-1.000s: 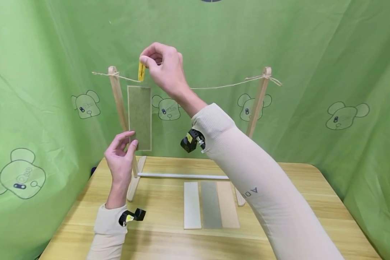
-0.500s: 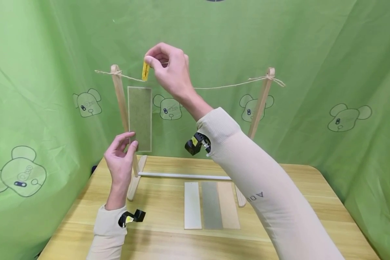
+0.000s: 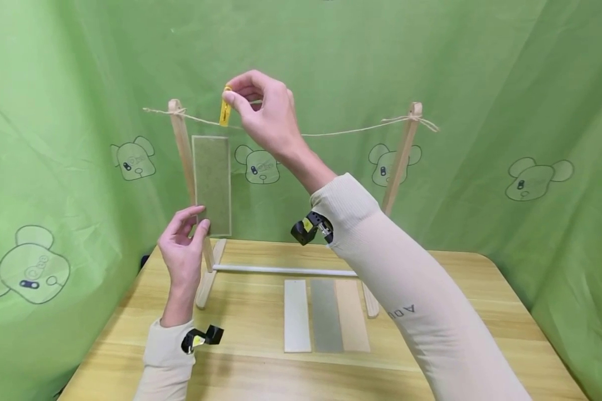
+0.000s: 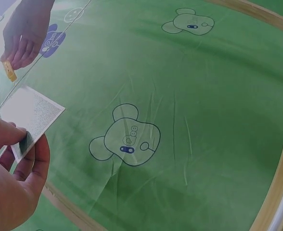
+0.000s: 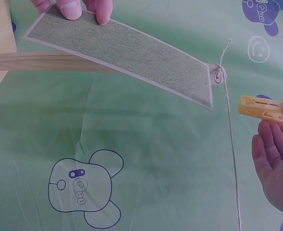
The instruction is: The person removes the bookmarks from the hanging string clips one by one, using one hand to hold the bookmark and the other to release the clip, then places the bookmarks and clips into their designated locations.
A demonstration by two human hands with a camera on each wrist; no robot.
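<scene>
My left hand (image 3: 181, 248) pinches a grey-green rectangular card (image 3: 212, 184) with a pale border near its lower left edge. The card stands upright, its top edge a little below the string (image 3: 331, 134). Up at the string, my right hand (image 3: 268, 108) pinches a yellow clothespin (image 3: 224, 108) between thumb and fingers. In the right wrist view the clothespin (image 5: 262, 108) is apart from both the string (image 5: 232, 139) and the card (image 5: 132, 55). The left wrist view shows the fingers on the card (image 4: 35, 113), with the clothespin (image 4: 9, 71) beyond its far end.
Two wooden posts, left (image 3: 180, 139) and right (image 3: 403, 156), carry the string; a white bar (image 3: 281, 270) joins them low down. On the wooden table (image 3: 251, 367) lie a white strip (image 3: 297, 317), a grey strip (image 3: 326, 317) and a tan strip (image 3: 352, 317). Green curtain (image 3: 481, 111) surrounds it.
The right hand with the clothespin has shifted a little to the right along the string. The left hand and the card have moved slightly left and down.
</scene>
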